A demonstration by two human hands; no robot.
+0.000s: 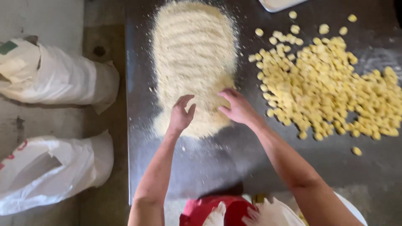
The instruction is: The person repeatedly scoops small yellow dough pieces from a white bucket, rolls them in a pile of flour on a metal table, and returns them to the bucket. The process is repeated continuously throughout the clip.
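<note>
A dark metal bench (201, 167) is seen from above, and most of its middle is taken up by a long heap of pale crumbs (192, 54) with finger furrows raked across it. To the right of the heap, a wide scatter of small yellow dough pieces (331, 83) is spread, a few strays lying apart from the rest. Two white sacks (54, 75) are stood on the floor beyond the bench's left edge, and the corner of a white tray (278, 4) is caught at the top.

The left hand (181, 115) is held loosely open, fingers curled, just above the near end of the heap; nothing is gripped. The right hand (238, 106) is laid open on the heap's near right edge, fingers spread into the crumbs.

The crumbs are judged light, dry and loose: they cannot be pinched, only scooped or pushed from the heap's edges with flat palms. The dough pieces are judged soft and easily squashed. Bare bench is left in front of the person and between heap and scatter; the left edge lies close to the heap, so spill is possible there
</note>
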